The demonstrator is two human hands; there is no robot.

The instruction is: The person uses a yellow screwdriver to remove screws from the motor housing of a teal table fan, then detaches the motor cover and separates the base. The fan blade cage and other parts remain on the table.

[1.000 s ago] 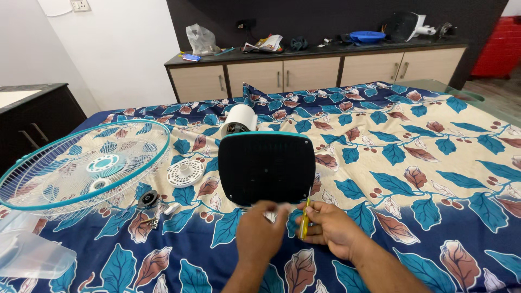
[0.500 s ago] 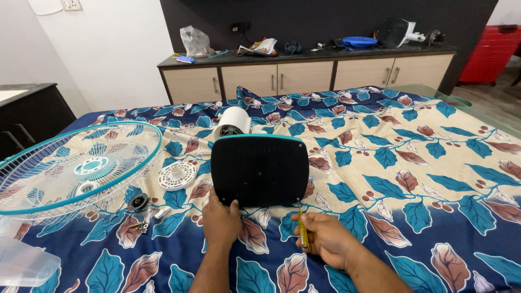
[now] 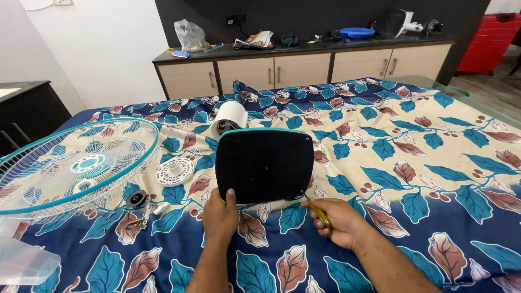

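Note:
A black square fan base (image 3: 264, 164) with a teal rim lies bottom-up on the leaf-patterned bedsheet (image 3: 412, 179). My left hand (image 3: 220, 214) rests against its near left edge, thumb on the black underside. My right hand (image 3: 339, 221) grips a yellow screwdriver (image 3: 316, 210), whose tip points at the base's near right corner. Behind the base lies the white cylindrical motor housing (image 3: 229, 118).
A white and teal fan grille (image 3: 73, 165) lies at the left, with a white round cap (image 3: 175, 171), a black knob (image 3: 135, 198) and small screws (image 3: 139, 221) beside it. A clear plastic blade (image 3: 24, 259) is at bottom left. A cluttered cabinet (image 3: 304, 61) stands beyond the bed.
My left hand left the right hand and settled on the base's near left edge. My right hand tilted the screwdriver from upright toward the base's near right corner.

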